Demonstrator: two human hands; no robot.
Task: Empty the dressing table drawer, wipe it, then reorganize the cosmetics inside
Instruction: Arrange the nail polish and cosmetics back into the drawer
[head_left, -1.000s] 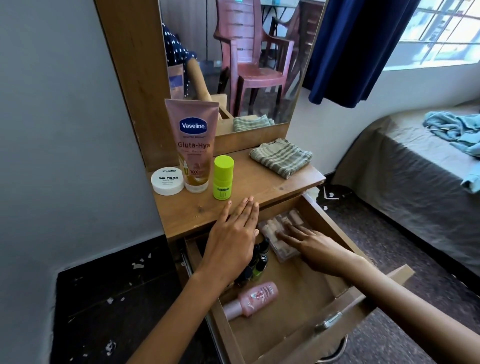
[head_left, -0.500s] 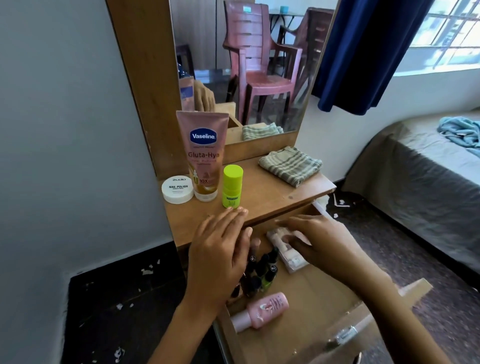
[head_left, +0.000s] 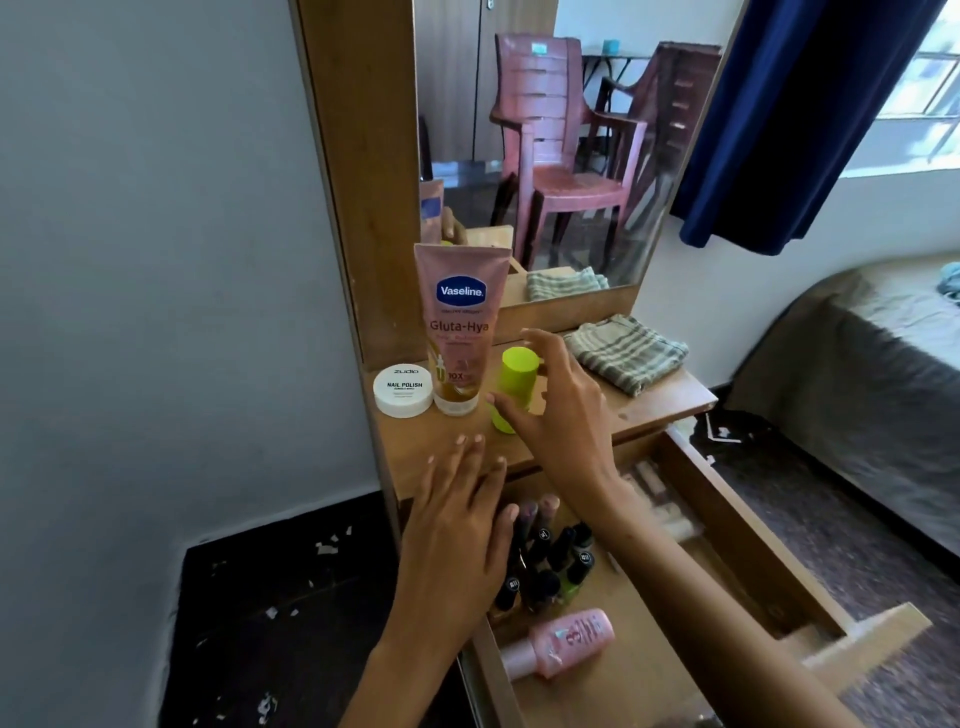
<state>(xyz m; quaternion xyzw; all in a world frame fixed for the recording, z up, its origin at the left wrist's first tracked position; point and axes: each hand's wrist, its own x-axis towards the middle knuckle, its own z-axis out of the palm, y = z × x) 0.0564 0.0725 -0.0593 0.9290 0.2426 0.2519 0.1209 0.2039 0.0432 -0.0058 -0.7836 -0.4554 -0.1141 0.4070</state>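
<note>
The dressing table (head_left: 655, 404) has its drawer (head_left: 740, 527) pulled out. My right hand (head_left: 563, 418) reaches over the tabletop and cups a lime-green bottle (head_left: 513, 373): the thumb is by its left side, the spread fingers are above its cap and not closed. My left hand (head_left: 457, 535) lies flat with straight fingers on the table's front edge. The drawer holds several small nail polish bottles (head_left: 557, 566), a pink bottle (head_left: 567, 640) lying on its side, and a blurred clear case (head_left: 661, 500) at the back.
A pink Vaseline tube (head_left: 462, 322) and a white nail-polish-remover jar (head_left: 402, 391) stand left of the green bottle. A folded checked cloth (head_left: 623, 354) lies on the table's right, below the mirror (head_left: 561, 156). A bed (head_left: 857, 374) is on the right.
My right hand left the clear case in the drawer and rose to the green bottle on the tabletop. The left hand stayed on the table edge. The camera came closer.
</note>
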